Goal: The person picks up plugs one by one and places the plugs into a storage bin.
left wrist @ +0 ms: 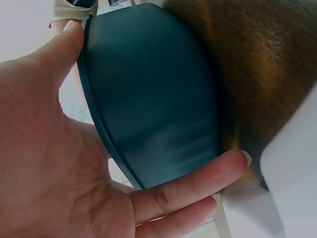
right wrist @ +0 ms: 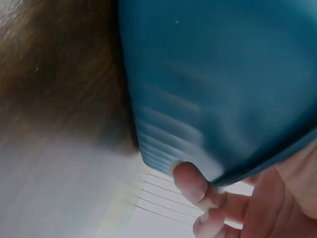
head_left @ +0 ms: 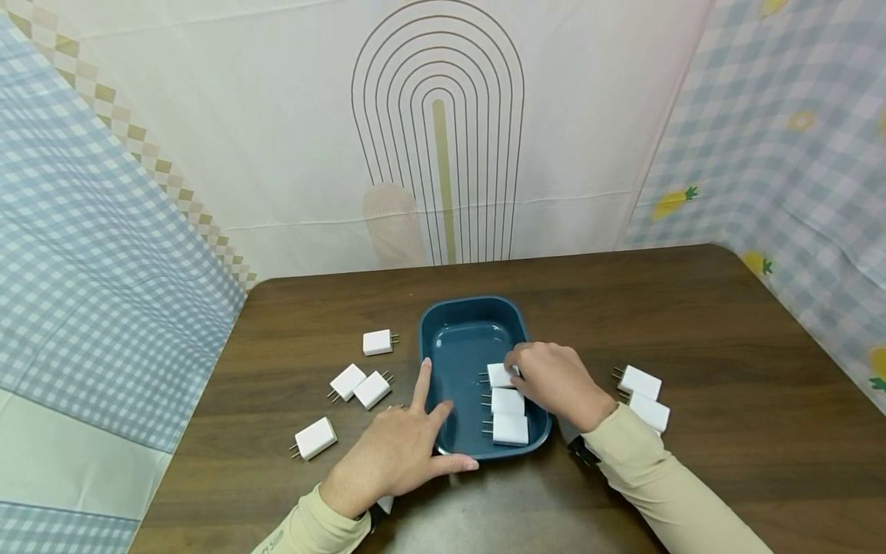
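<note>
A blue rectangular tray (head_left: pixel 465 350) lies on the table, with several white plug-in chargers (head_left: pixel 510 428) lined up along its right side, prongs pointing left. My right hand (head_left: pixel 557 382) reaches over the tray's right rim and pinches the farthest charger (head_left: pixel 497 375) of that row. In the right wrist view, other fingers (right wrist: pixel 190 182) of it hang outside the tray wall. My left hand (head_left: pixel 396 454) spreads around the tray's near left corner, its thumb at the near rim and its index finger along the left rim. The left wrist view shows straight fingers (left wrist: pixel 190 187) beside the outer wall.
More white chargers lie loose on the brown table (head_left: pixel 588 308): several to the left, including one charger (head_left: pixel 314 438) near the left edge, and two chargers (head_left: pixel 649 412) beyond my right wrist. Another charger (head_left: pixel 385 504) is partly hidden under my left wrist. Patterned cloth (head_left: pixel 298 154) hangs behind.
</note>
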{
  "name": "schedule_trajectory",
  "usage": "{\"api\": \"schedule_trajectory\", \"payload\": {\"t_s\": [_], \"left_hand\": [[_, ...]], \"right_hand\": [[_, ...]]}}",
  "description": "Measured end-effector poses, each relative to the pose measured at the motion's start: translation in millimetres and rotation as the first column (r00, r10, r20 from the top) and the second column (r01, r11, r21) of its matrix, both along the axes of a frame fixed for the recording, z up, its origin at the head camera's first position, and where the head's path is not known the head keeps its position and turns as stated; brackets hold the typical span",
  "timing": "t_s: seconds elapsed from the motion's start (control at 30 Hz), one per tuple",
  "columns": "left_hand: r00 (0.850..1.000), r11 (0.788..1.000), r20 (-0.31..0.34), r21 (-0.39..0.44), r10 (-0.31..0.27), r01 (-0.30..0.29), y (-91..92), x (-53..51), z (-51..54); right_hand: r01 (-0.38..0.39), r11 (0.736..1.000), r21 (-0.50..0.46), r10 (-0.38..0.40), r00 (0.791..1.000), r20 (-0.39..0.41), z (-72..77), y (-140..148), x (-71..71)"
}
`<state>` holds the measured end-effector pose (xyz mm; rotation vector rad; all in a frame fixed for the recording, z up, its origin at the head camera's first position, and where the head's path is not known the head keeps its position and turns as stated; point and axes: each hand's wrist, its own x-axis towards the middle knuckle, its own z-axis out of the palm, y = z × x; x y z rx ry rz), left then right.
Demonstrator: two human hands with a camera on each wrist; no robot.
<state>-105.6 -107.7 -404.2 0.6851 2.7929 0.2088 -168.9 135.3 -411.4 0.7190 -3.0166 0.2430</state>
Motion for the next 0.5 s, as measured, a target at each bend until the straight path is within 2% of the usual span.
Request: {"api": "schedule_trajectory", "payload": {"t_s": [0.27, 0.5], "left_hand": [[1.000, 1.000, 0.006, -0.003, -0.002, 0.002, 0.5, 0.3, 0.5], [1.000, 1.000, 0.004, 0.003, -0.002, 0.002, 0.0, 1.1, 1.1]], "right_hand": [[-0.025, 0.999, -0.035, 0.022, 0.998, -0.062, 11.2, 9.3, 5.7], [0.019, 0.995, -0.102, -0.029, 0.995, -0.095, 28.2, 25.4, 11.4]]}}
